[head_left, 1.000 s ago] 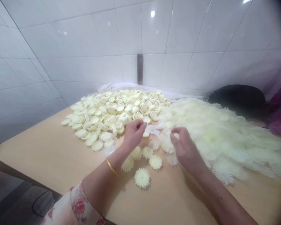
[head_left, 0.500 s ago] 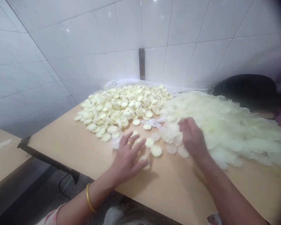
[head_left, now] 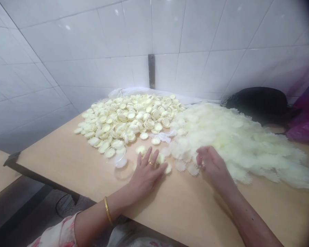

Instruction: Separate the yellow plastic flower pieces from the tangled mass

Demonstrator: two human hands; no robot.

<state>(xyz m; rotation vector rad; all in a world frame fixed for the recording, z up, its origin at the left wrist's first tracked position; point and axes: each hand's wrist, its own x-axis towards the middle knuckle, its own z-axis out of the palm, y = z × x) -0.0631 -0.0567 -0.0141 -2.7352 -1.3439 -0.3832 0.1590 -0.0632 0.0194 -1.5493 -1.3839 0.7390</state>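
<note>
i see the left hand (head_left: pixel 144 178) spread over toothed discs (head_left: pixel 140 150), where dragging could scatter them; the right hand (head_left: pixel 213 164) curls, contents i can't tell.

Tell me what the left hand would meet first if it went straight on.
The left hand would likely meet the loose pale discs at its fingertips first; its height above them is unclear.

- A narrow dark metal strip (head_left: pixel 151 71) stood behind the far edge of the tan wooden table (head_left: pixel 185 209).
- A rounded black object (head_left: pixel 259 103) and crumpled magenta plastic (head_left: pixel 305 128) lay near its far right corner.
</note>
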